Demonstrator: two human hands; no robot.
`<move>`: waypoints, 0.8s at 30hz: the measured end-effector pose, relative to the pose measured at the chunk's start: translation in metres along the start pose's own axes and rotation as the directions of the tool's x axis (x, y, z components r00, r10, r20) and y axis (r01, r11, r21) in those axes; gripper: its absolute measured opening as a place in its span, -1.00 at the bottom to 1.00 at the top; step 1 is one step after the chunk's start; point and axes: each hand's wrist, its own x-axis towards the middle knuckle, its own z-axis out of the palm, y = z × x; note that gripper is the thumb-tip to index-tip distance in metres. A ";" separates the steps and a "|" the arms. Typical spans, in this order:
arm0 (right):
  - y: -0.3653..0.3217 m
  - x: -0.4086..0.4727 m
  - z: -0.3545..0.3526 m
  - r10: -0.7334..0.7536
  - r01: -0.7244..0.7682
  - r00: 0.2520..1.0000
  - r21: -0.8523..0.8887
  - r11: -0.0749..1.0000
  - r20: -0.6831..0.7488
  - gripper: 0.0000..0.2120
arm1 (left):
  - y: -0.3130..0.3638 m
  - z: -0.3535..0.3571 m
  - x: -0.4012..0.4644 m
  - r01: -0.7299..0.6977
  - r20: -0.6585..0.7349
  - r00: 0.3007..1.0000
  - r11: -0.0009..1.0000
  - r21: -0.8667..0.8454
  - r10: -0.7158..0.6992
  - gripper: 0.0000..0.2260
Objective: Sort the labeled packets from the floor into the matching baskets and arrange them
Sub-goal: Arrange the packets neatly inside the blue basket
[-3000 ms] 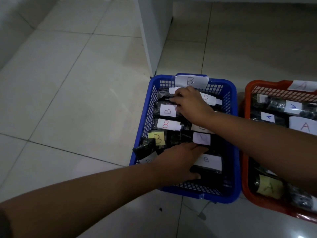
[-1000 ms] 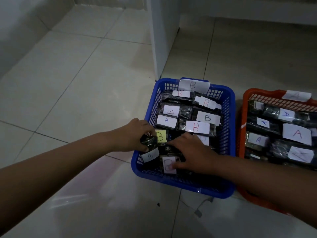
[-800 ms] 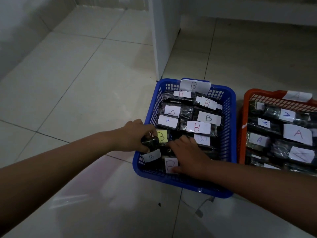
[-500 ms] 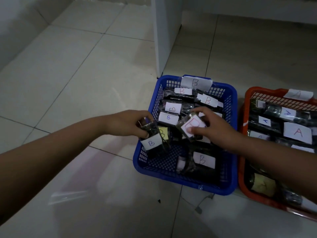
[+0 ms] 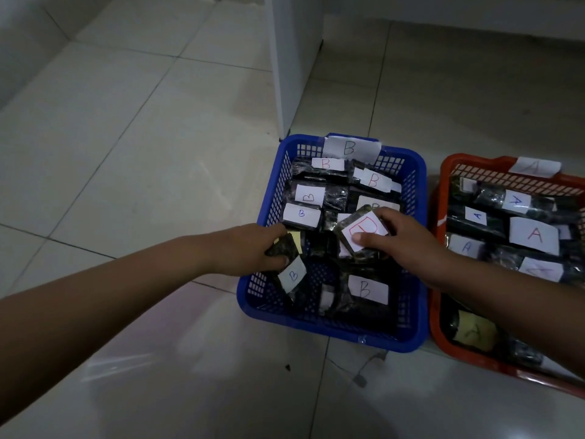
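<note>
Over blue basket [image 5: 418,198]: left hand [image 5: 250,255] pinching blue-B packet [image 5: 286,264] at nine o'clock, right hand [image 5: 402,242] pinching red-B packet [image 5: 364,231] at centre.

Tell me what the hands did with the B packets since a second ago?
Both hands were down low in the blue basket then. Now the left hand has lifted a dark packet with a blue B label, and the right hand has lifted the packet with the big red B up above the others. The orange basket and its A packets stayed put.
</note>
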 end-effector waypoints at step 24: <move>0.005 -0.001 0.001 0.124 -0.144 0.987 0.214 0.966 0.106 -0.69 | -0.017 -0.024 0.004 0.060 -0.281 0.924 0.823 -0.565 -0.261 -0.69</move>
